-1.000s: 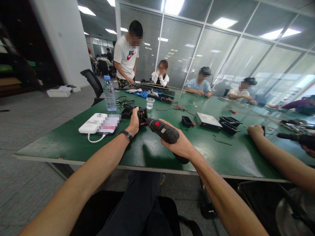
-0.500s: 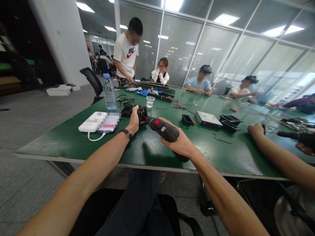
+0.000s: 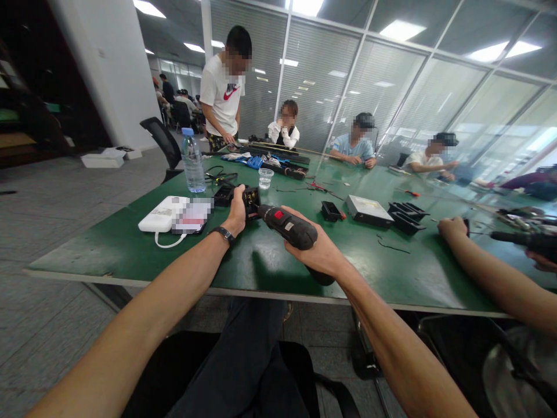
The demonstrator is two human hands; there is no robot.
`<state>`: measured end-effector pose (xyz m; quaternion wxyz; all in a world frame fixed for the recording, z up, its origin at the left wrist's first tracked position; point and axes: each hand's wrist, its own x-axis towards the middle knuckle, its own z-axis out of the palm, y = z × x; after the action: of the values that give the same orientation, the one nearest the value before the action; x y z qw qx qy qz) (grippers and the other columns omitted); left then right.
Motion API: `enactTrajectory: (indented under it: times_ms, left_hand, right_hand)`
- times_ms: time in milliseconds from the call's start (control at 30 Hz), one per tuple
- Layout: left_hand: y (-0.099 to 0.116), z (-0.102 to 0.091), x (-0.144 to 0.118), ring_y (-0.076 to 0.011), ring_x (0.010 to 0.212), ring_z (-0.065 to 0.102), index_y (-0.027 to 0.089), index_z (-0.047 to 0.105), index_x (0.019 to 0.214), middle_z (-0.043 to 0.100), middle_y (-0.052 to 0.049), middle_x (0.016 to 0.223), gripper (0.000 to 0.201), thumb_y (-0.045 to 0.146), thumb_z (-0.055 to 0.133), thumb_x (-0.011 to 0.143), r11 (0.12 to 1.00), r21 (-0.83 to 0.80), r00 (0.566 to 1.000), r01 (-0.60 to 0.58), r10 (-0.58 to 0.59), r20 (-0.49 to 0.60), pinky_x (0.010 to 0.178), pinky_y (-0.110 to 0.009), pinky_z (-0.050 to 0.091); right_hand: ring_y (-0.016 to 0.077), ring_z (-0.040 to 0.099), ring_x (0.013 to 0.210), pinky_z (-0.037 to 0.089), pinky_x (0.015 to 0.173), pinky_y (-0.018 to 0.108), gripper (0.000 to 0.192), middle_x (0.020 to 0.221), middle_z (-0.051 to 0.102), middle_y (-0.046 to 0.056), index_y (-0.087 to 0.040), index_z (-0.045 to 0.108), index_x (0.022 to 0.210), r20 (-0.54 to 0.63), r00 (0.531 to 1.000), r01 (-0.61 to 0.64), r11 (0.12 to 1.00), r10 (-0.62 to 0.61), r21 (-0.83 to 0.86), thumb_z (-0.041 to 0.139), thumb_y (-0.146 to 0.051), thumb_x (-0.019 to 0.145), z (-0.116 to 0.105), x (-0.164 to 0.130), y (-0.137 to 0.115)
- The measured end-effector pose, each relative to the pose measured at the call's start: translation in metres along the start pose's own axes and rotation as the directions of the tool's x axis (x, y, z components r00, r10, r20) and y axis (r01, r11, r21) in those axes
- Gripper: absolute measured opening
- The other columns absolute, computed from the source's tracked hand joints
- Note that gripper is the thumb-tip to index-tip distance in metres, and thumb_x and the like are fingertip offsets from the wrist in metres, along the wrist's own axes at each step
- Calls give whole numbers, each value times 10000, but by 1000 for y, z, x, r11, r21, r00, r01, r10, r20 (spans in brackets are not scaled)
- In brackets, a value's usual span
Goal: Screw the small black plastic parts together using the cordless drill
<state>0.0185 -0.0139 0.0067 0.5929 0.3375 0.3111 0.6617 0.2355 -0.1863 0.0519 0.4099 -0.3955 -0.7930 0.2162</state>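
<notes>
Near the table's middle, my left hand (image 3: 236,213) grips a small black box-shaped housing (image 3: 252,204) with brass-coloured parts inside, its open side turned to the right. My right hand (image 3: 315,244) is wrapped round the handle of a black cordless drill (image 3: 290,225) with a red mark on top. The drill's nose points left at the housing, and its tip reaches the opening; whether the bit touches a screw is too small to tell. Behind my left hand lies another black housing (image 3: 223,195), partly hidden.
On the green table (image 3: 143,255) stand a water bottle (image 3: 192,161), a plastic cup (image 3: 265,179), and a white power bank (image 3: 161,213) cabled to a phone. To the right lie a black tray (image 3: 331,211), a white box (image 3: 369,210) and black brackets (image 3: 405,218). A co-worker's hand (image 3: 453,231) works far right.
Both my hands, the drill and the housing stay almost in place. The camera view has shifted very slightly.
</notes>
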Motion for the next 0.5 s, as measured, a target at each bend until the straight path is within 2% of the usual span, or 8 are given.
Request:
enactTrajectory:
  times_ms: [333,500]
  left_hand:
    - [-2,-2,4,-229,619,731,211,711,953,738,-46,735,615,824,676,945,998,51,999,28,-26,-26,486,-280,480]
    - [-3,-2,4,-220,631,735,208,715,961,758,-51,776,581,787,670,980,999,38,1000,16,-16,-19,487,-276,482]
  right_hand:
    - [314,772,1379,578,1240,484,908,1470,837,135,-168,572,1754,6,1000,-12,1000,12,-17,751,-186,864,-1,0,-1]
    - [313,769,1397,559,1269,485,905,1450,847,130,-177,573,1754,9,1000,-7,1000,7,-19,762,-182,869,-1,1,1]
